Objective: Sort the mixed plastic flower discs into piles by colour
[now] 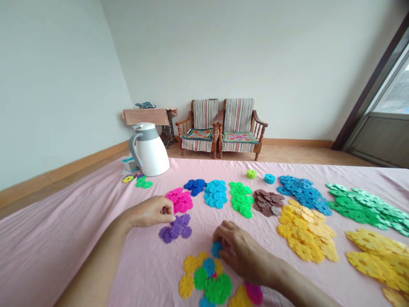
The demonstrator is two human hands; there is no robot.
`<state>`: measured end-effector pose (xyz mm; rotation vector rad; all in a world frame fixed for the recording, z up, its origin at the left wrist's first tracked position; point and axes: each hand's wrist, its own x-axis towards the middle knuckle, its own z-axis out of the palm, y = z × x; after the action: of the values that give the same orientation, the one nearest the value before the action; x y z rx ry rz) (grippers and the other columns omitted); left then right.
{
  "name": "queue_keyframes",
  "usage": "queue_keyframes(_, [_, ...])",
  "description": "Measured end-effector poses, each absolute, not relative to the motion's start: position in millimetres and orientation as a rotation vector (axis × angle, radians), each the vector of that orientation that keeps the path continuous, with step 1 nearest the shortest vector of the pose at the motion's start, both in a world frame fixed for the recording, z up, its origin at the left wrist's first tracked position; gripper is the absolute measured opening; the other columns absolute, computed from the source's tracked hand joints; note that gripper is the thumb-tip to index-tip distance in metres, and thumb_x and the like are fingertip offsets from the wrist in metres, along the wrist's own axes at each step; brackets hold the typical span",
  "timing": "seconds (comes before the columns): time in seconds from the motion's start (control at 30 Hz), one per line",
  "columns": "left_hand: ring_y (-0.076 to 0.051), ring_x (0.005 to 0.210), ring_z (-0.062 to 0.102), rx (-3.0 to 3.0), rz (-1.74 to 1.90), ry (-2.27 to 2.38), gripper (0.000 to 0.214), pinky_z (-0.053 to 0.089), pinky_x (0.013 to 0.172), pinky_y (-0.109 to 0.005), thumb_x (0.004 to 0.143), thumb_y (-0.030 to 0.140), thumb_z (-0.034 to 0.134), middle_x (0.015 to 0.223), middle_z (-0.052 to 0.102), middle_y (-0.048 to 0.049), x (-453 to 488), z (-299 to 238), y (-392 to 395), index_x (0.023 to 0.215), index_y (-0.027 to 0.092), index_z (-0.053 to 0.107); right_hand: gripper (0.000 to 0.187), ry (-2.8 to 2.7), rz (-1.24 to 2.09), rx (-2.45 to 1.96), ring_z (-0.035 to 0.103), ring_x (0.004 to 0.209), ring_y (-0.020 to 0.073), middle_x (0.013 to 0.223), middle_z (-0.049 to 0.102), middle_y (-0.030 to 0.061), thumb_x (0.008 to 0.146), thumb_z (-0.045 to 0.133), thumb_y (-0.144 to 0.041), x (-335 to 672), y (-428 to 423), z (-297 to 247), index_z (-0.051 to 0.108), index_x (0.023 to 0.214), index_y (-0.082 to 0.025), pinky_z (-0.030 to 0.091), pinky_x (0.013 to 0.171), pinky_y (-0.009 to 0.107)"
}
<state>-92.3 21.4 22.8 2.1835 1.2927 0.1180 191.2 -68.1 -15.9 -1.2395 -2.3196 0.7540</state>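
My right hand (241,251) pinches a blue snowflake disc (217,249) above the cloth, its fingers bent round the edge. Just below lies a mixed heap of yellow, blue and green discs (212,283), with a pink disc (254,293) near my wrist. My left hand (156,211) is closed, fingers curled and thumb against them, at the upper edge of the purple disc pile (175,229). Whatever is between those fingers, if anything, is hidden. Right above the purple pile sits the pink disc pile (179,200), close to my left knuckles.
Farther back are dark blue (195,186), light blue (215,194), green (242,199) and brown piles (267,202). Large yellow (306,230) and green heaps (367,207) spread rightward. A white jug (153,151) stands back left on the pink cloth (134,260).
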Motion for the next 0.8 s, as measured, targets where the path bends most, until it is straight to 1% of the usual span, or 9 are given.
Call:
queue_keyframes(0.13, [-0.014,0.06,0.057,2.209,0.385,1.643,0.022,0.039,0.056,-0.021,0.074,0.037,0.053,0.061,0.062,0.0015,-102,9,40,0.065,0.018,0.06,0.014,-2.114,0.85,-1.315,0.047,0.059,0.0087,0.066,0.054,-0.0032,0.071,0.051,-0.006,197,-55,-24,0.056,0.077,-0.017,0.034,0.053,0.019])
queue_keyframes(0.2, [-0.016,0.065,0.06,2.182,0.519,1.897,0.021,0.04,0.059,-0.022,0.074,0.035,0.052,0.065,0.065,0.0003,-108,-3,52,0.064,0.018,0.059,0.012,-2.044,0.813,-1.366,0.045,0.055,0.0079,0.06,0.051,-0.0052,0.07,0.052,-0.006,199,-44,-27,0.054,0.072,-0.017,0.031,0.05,0.019])
queue_keyframes(0.33, [-0.022,0.071,0.063,2.059,0.596,2.212,0.018,0.04,0.06,-0.026,0.075,0.031,0.048,0.07,0.068,-0.0042,-119,-28,67,0.066,0.019,0.058,0.013,-1.977,0.735,-1.433,0.046,0.053,0.0082,0.056,0.05,-0.0059,0.066,0.054,-0.005,198,-17,-30,0.053,0.067,-0.018,0.031,0.05,0.02])
queue_keyframes(0.4, [-0.023,0.073,0.064,2.011,0.608,2.305,0.018,0.039,0.058,-0.026,0.076,0.031,0.047,0.071,0.069,-0.0047,-122,-36,70,0.066,0.02,0.058,0.009,-1.918,0.699,-1.47,0.05,0.055,0.0095,0.059,0.053,-0.0042,0.07,0.053,-0.009,197,-4,-31,0.054,0.071,-0.018,0.034,0.051,0.021])
queue_keyframes(0.53, [-0.022,0.076,0.065,1.987,0.617,2.364,0.018,0.038,0.058,-0.025,0.078,0.033,0.047,0.074,0.07,-0.0025,-124,-43,70,0.069,0.022,0.059,0.01,-1.797,0.612,-1.523,0.058,0.064,0.0123,0.081,0.063,0.0033,0.079,0.049,-0.017,193,1,-29,0.054,0.087,-0.016,0.042,0.059,0.025])
queue_keyframes(0.67, [-0.021,0.076,0.065,1.982,0.604,2.38,0.017,0.037,0.057,-0.025,0.077,0.033,0.048,0.076,0.07,-0.0017,-123,-43,71,0.071,0.023,0.06,0.007,-1.93,0.64,-1.376,0.058,0.067,0.0134,0.077,0.064,0.0016,0.079,0.052,-0.021,185,-37,-16,0.057,0.082,-0.019,0.045,0.062,0.026])
queue_keyframes(0.7, [-0.021,0.076,0.065,1.984,0.6,2.379,0.017,0.037,0.056,-0.024,0.077,0.033,0.048,0.077,0.071,-0.0015,-123,-43,71,0.071,0.023,0.06,0.011,-2.015,0.639,-1.227,0.059,0.072,0.0146,0.081,0.064,0.0031,0.08,0.052,-0.021,182,-50,-12,0.058,0.089,-0.019,0.046,0.065,0.027])
queue_keyframes(0.73, [-0.02,0.076,0.065,1.988,0.596,2.377,0.016,0.037,0.057,-0.024,0.077,0.033,0.048,0.078,0.071,-0.0012,-123,-43,71,0.072,0.023,0.061,0.016,-2.104,0.626,-1.096,0.059,0.081,0.0164,0.089,0.064,0.0052,0.08,0.054,-0.023,178,-64,-10,0.058,0.095,-0.019,0.047,0.073,0.03])
queue_keyframes(0.8, [-0.019,0.076,0.064,1.991,0.588,2.374,0.016,0.037,0.056,-0.024,0.077,0.032,0.049,0.079,0.071,-0.0006,-122,-43,71,0.073,0.023,0.061,0.033,-2.295,0.589,-0.91,0.057,0.097,0.0209,0.105,0.063,0.0082,0.079,0.058,-0.03,170,-85,-10,0.055,0.11,-0.02,0.045,0.085,0.035])
